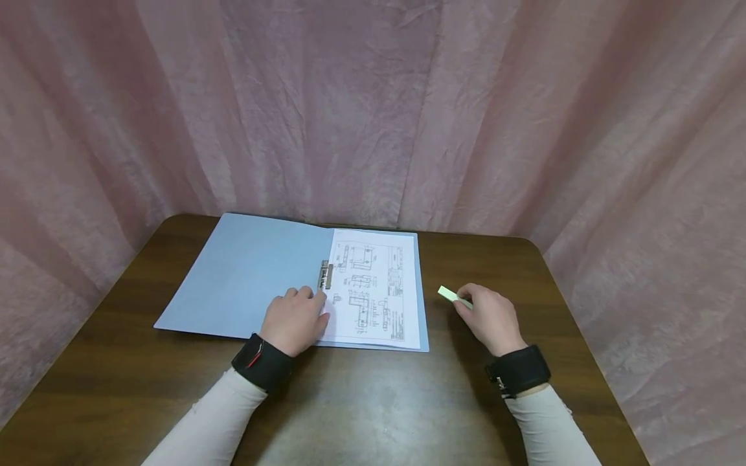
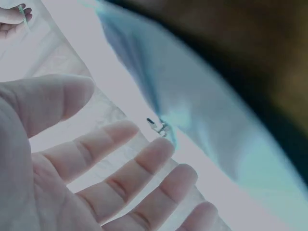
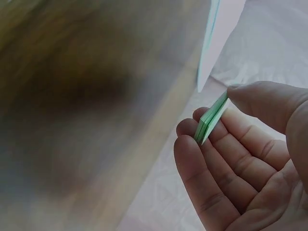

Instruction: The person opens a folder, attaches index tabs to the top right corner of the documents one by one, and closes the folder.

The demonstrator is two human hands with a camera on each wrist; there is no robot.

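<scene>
A blue clip folder [image 1: 250, 272] lies spread open on the table, with a white sheet of technical drawings [image 1: 375, 259] on its right side. Along the spine sits a metal clip [image 1: 326, 275]. My left hand [image 1: 294, 322] is over the folder's lower middle, near the clip and the sheet's left edge; its fingers look extended in the left wrist view, and whether they touch the paper I cannot tell. Right of the folder, my right hand [image 1: 492, 317] pinches a small pad of pale green sticky notes [image 3: 210, 118] between thumb and fingers.
The brown wooden table [image 1: 373, 401] has rounded far corners. Pink curtains [image 1: 361, 116] hang behind it and along both sides. Each wrist wears a black band, the left one [image 1: 262, 362] below the folder's lower edge.
</scene>
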